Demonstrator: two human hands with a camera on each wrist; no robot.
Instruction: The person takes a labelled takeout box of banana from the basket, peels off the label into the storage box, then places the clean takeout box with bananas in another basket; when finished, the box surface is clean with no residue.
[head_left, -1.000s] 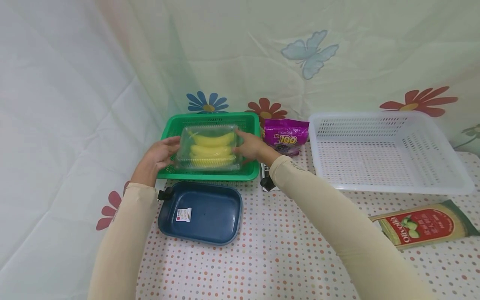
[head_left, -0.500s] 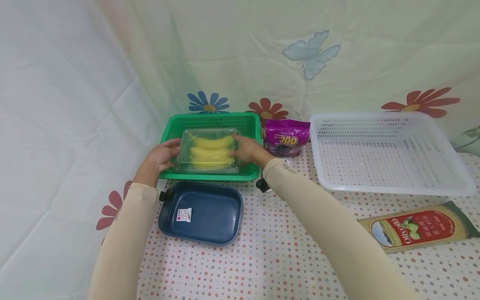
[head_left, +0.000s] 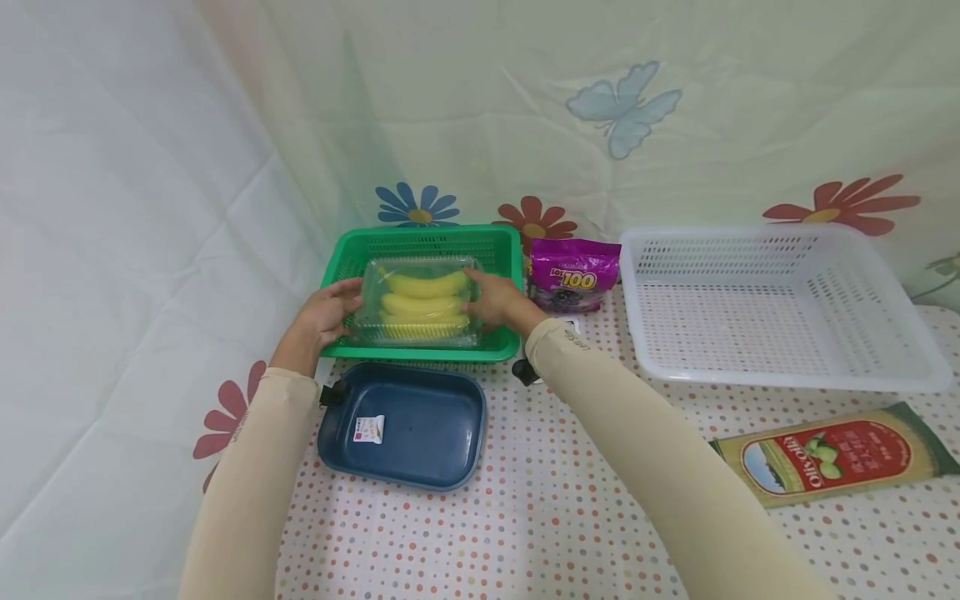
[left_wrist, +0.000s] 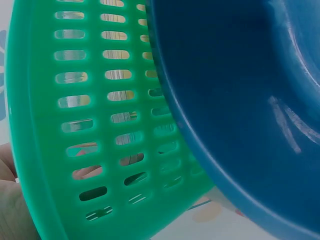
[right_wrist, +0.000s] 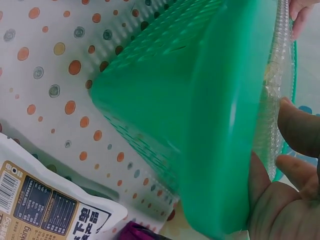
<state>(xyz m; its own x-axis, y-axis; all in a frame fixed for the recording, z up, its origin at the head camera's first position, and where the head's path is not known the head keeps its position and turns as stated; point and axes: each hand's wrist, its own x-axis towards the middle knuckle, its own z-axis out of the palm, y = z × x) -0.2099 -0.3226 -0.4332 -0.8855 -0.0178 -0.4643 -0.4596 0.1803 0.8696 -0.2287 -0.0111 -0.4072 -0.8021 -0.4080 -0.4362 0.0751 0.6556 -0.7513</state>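
While both hands clasp it by its short ends, the clear banana box (head_left: 417, 302) sits low inside the green basket (head_left: 341, 260), and from where I stand the hold looks light enough to fail. The left hand (head_left: 326, 315) has its fingers curled against the box's left end, with the thumb over the top edge. Just below that hand, nearer the person, lies the blue tray (head_left: 401, 427). The right hand (head_left: 497, 300) presses the opposite end, fingers bent around the thin ribbed plastic. Such a flimsy shell could buckle under a firmer squeeze, or pop its lid, and a corner might catch the basket rim if it tilts. Right of that hand stands the purple snack bag (head_left: 573, 275), close enough to be nudged by the forearm. Farther right on the desk are the white basket (head_left: 780, 304) and the olive packet (head_left: 828, 454). Compared with a second ago, the box has dropped a little deeper into the basket and both hands have sunk with it.
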